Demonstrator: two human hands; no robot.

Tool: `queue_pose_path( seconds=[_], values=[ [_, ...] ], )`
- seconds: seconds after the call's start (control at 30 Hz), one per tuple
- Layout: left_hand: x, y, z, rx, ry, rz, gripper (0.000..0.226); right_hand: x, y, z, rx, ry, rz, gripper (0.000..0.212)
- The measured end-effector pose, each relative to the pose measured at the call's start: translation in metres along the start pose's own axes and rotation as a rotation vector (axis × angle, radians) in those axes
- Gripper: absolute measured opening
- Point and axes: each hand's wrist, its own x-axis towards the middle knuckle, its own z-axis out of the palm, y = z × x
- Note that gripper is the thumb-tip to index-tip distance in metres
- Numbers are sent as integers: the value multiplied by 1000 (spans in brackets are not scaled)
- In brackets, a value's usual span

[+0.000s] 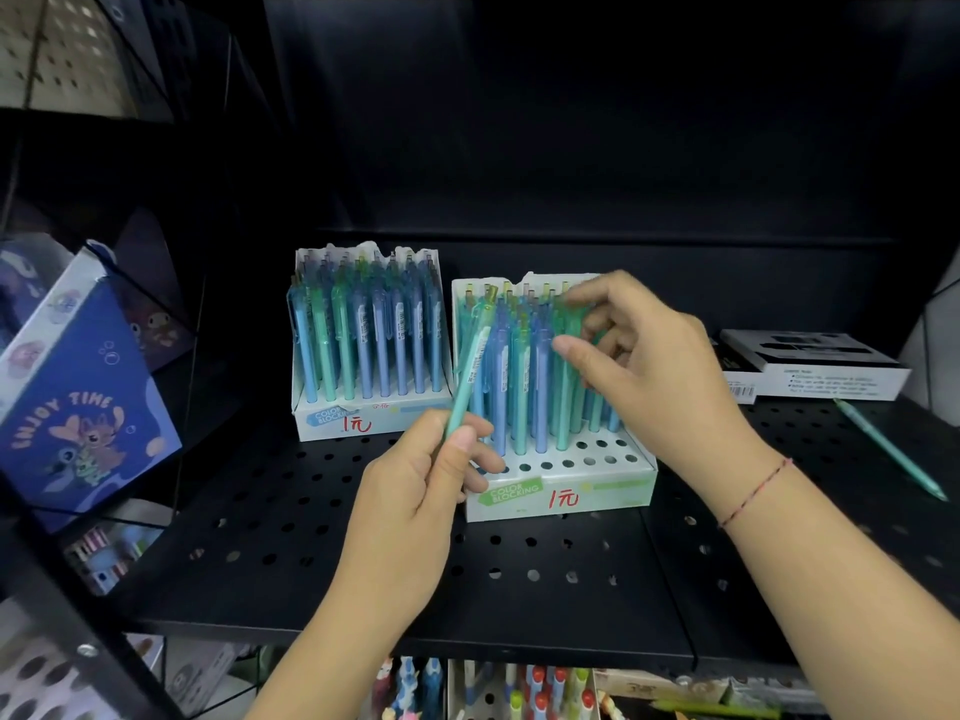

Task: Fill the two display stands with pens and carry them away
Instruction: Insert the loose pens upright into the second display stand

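Two white display stands sit on a black perforated shelf (363, 553). The left stand (332, 426) is packed with blue and green pens. The right stand (597, 483) holds many pens, with open holes in its front rows. My left hand (415, 491) pinches a mint green pen (470, 366) by its lower end, tilted up to the right in front of the right stand. My right hand (644, 356) reaches among the pen tops of the right stand, fingers bent around a green pen there. A loose green pen (888, 446) lies on the shelf at the right.
A white and black box (810, 368) lies at the back right of the shelf. A blue cartoon box (78, 387) leans on the left rack. More pens and stationery (519, 693) stand on the shelf below.
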Motion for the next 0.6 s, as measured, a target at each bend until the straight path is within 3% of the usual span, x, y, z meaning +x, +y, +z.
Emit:
queue_pose_path(
  seconds=[0.2,0.27,0.37,0.47,0.53,0.6],
  values=[
    [-1,1,-1,69,-11,10,26,1,-2,-2,-59,106,-66,15],
    [-1,2,0,111,-27,22,26,-1,-9,-3,124,122,-108,12],
    [-1,2,0,206,-63,57,26,-6,-20,-1,512,-118,-17,14],
    [-2,0,0,280,-72,100,22,-7,-21,6,638,-285,17,14],
    [-2,-1,-1,328,-13,127,15,-4,-20,4,701,-199,49,16],
    [0,-1,-3,350,49,100,20,0,-14,-6,702,-9,96,22]
  ],
)
